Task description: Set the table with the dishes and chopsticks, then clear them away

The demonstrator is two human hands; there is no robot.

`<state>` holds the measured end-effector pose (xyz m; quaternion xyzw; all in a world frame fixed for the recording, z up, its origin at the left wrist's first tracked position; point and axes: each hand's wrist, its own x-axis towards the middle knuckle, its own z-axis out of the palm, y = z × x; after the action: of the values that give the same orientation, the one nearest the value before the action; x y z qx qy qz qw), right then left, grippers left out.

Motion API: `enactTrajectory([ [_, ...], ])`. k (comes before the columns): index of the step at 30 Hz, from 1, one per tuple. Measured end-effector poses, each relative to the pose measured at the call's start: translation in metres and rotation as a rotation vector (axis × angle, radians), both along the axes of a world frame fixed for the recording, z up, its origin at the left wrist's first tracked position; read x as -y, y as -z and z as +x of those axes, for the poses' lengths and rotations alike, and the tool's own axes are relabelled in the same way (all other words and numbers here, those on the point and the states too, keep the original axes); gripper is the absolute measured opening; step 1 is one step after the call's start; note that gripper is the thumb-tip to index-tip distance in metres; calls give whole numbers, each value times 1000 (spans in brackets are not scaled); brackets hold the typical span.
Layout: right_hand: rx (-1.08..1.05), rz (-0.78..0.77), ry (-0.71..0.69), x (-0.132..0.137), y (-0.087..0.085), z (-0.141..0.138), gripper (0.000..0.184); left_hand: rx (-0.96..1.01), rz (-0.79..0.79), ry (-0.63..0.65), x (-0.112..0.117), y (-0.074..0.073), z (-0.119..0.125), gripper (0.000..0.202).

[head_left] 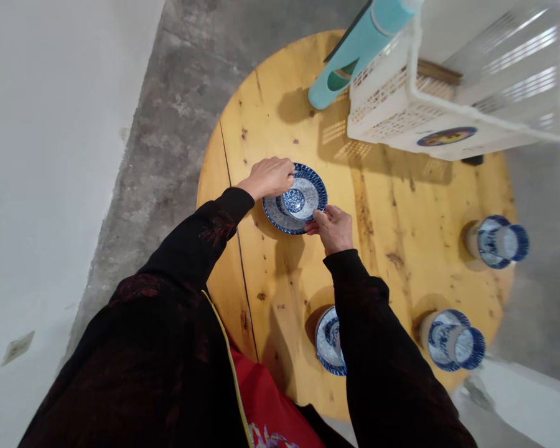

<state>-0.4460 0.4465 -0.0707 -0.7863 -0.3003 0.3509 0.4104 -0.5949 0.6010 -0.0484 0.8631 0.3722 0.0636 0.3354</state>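
A blue-and-white bowl (309,196) is between my hands, over a wider blue-patterned plate (280,222) on the round wooden table. My left hand (271,177) is closed at the bowl's upper left rim, its fingertips partly hidden. At the lower right, my right hand (332,228) pinches the same rim between thumb and fingers. Whether the bowl touches the plate, I cannot tell. Below my right forearm sits another blue-and-white plate (324,348) with a patterned piece on it, partly covered by the sleeve.
On the table's (378,205) right side stand two sets of blue-and-white dishes, each topped by a cup (508,242). A white plastic basket (448,127) occupies the back right. Beside it rises a light-blue cylinder (350,62) with an oval opening. A wall is at far left.
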Motion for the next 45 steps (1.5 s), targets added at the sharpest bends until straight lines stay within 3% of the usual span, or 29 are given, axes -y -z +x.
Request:
enactTrajectory([
  [8, -47, -27, 45, -1, -3, -4, 25, -50, 36, -7, -3, -3, -1, 32],
  [12, -21, -6, 37, 14, -19, -4, 41, -72, 65, -43, -4, -14, -13, 34],
  [16, -18, 36, 25, 56, -50, -18, 50, -47, 81, -109, 2, -23, -42, 40],
  [20, -157, 25, 14, 114, -69, -54, 46, 13, 85, -196, 27, -16, -81, 40],
  [24, -335, -15, 37, 167, -63, -96, 44, 91, 53, -316, 72, -5, -116, 40],
  [28, -477, -35, 110, 206, -48, -125, 45, 111, -37, -401, 112, -7, -133, 36],
  [32, -565, 0, 161, 241, -37, -132, 49, 159, -125, -468, 132, -17, -124, 36],
  [35, -585, 28, 211, 273, -32, -126, 53, 218, -119, -459, 132, -23, -107, 37],
  [39, -620, 23, 367, 325, -27, -114, 64, 256, -165, -493, 108, -26, -72, 35],
  [45, -651, 42, 743, 395, -8, -110, 68, 199, -248, -492, 69, -30, -13, 24],
])
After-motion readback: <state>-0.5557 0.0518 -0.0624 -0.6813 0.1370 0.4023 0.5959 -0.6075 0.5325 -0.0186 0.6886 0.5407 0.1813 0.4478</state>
